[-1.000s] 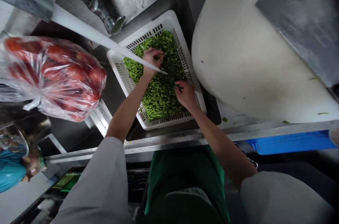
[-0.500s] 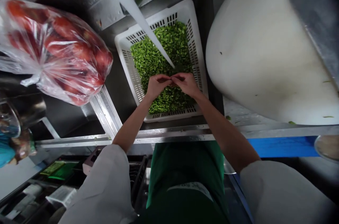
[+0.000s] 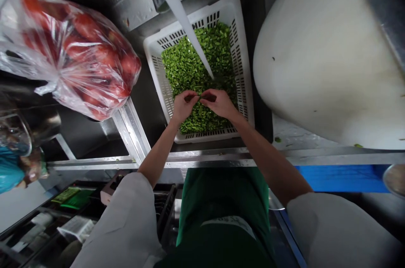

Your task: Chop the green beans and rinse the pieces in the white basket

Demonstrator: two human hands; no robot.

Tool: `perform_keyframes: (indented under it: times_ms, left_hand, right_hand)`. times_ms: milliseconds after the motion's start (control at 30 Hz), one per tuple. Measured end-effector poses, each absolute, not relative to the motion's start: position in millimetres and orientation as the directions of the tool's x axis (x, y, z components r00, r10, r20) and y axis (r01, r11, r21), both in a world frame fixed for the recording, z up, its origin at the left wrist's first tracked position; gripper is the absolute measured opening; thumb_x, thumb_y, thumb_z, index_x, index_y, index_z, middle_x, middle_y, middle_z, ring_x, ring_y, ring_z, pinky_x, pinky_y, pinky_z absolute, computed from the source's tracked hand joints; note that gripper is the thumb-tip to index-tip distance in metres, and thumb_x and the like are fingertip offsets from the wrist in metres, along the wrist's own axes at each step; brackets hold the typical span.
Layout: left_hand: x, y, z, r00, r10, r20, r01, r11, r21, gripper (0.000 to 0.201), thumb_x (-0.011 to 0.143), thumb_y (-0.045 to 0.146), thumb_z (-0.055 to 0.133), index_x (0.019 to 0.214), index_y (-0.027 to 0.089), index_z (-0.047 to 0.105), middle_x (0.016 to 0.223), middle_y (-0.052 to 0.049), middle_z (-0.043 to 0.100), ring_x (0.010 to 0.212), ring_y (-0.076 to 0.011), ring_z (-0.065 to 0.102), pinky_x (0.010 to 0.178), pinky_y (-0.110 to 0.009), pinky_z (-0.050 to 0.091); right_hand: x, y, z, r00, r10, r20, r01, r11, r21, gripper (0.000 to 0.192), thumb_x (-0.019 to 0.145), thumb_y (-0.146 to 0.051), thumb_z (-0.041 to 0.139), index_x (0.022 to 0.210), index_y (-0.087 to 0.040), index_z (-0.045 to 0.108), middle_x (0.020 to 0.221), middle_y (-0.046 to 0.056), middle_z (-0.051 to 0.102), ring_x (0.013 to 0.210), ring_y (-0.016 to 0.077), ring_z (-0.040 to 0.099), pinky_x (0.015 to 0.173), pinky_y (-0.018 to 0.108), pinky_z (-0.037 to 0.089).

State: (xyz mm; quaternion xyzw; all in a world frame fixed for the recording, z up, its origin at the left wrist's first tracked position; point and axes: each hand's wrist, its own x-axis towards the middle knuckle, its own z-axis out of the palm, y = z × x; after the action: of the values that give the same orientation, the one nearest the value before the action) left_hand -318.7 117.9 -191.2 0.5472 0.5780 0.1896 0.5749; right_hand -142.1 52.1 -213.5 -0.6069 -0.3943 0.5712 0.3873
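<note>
left hand [image 3: 184, 106] has neared right hand [image 3: 220, 104] above greens [image 3: 186, 63], inside basket rim [image 3: 246, 65]

Pale grey elbow-length sleeves [image 3: 123, 213] are worn — green apron [image 3: 224, 194] too, marked with a curved white band [image 3: 236, 220], lettering blurred.

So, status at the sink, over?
Left hand and right hand pinched close together, grip contents unclear. Chopped green vegetables in slotted basket. Water stream landing beyond hands.

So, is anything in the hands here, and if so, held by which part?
Can't be told: the hands pinch close together over the greens, but anything between the fingertips is too small to make out.
</note>
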Motion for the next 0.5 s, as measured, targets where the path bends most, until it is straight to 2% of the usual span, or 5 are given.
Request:
perform_keyframes:
  times_ms: [167, 233, 300, 400, 500]
  left_hand:
    - [-318.8, 115.6, -207.3, 0.308, 0.88, -0.362, 0.56, 0.14, 0.816, 0.01, 0.084, 0.016, 0.079, 0.081, 0.023, 0.072, 0.086, -0.004, 0.074, 0.087, -0.0236, 0.069, 0.093, -0.04, 0.058]
    - [-320.5, 116.7, -213.3, 0.263, 0.917, -0.298, 0.605, 0.084, 0.792, 0.013, 0.085, 0.013, 0.078, 0.081, 0.023, 0.07, 0.088, -0.005, 0.073, 0.095, -0.0264, 0.068, 0.101, -0.043, 0.055]
    - [-325.9, 120.7, -215.3, 0.165, 0.95, -0.266, 0.626, 0.108, 0.773, 0.015, 0.086, 0.013, 0.077, 0.08, 0.024, 0.068, 0.086, -0.005, 0.072, 0.099, -0.0273, 0.068, 0.103, -0.043, 0.053]
    - [-344.5, 127.8, -208.3, 0.011, 0.959, -0.282, 0.597, 0.22, 0.772, 0.013, 0.088, 0.02, 0.08, 0.081, 0.023, 0.069, 0.082, -0.003, 0.07, 0.088, -0.0233, 0.068, 0.09, -0.035, 0.054]
    - [-378.2, 128.6, -192.9, -0.084, 0.973, -0.216, 0.59, 0.223, 0.776, 0.016, 0.089, 0.034, 0.082, 0.085, 0.022, 0.072, 0.086, -0.002, 0.072, 0.08, -0.0186, 0.067, 0.079, -0.03, 0.053]
  right_hand:
    - [-149.5, 50.6, -217.2, 0.06, 0.926, -0.372, 0.147, -0.377, -0.914, 0.022, 0.092, -0.042, 0.074, 0.093, -0.02, 0.079, 0.088, 0.006, 0.078, 0.082, 0.0243, 0.071, 0.085, 0.039, 0.056]
    - [-149.3, 46.9, -211.3, 0.074, 0.941, -0.329, 0.181, -0.337, -0.924, 0.019, 0.093, -0.04, 0.072, 0.093, -0.022, 0.079, 0.092, 0.008, 0.079, 0.087, 0.0261, 0.073, 0.09, 0.041, 0.057]
    - [-146.6, 41.3, -204.8, 0.088, 0.952, -0.292, 0.187, -0.304, -0.934, 0.02, 0.094, -0.04, 0.07, 0.094, -0.023, 0.079, 0.097, 0.008, 0.08, 0.091, 0.027, 0.074, 0.093, 0.042, 0.057]
    - [-139.3, 32.9, -203.4, 0.109, 0.942, -0.318, 0.169, -0.333, -0.928, 0.023, 0.094, -0.044, 0.069, 0.099, -0.024, 0.079, 0.098, 0.008, 0.081, 0.09, 0.027, 0.074, 0.091, 0.042, 0.059]
    - [-131.5, 28.9, -214.6, 0.123, 0.914, -0.387, 0.161, -0.403, -0.901, 0.023, 0.094, -0.043, 0.067, 0.1, -0.024, 0.079, 0.097, 0.008, 0.081, 0.09, 0.0277, 0.074, 0.09, 0.044, 0.061]
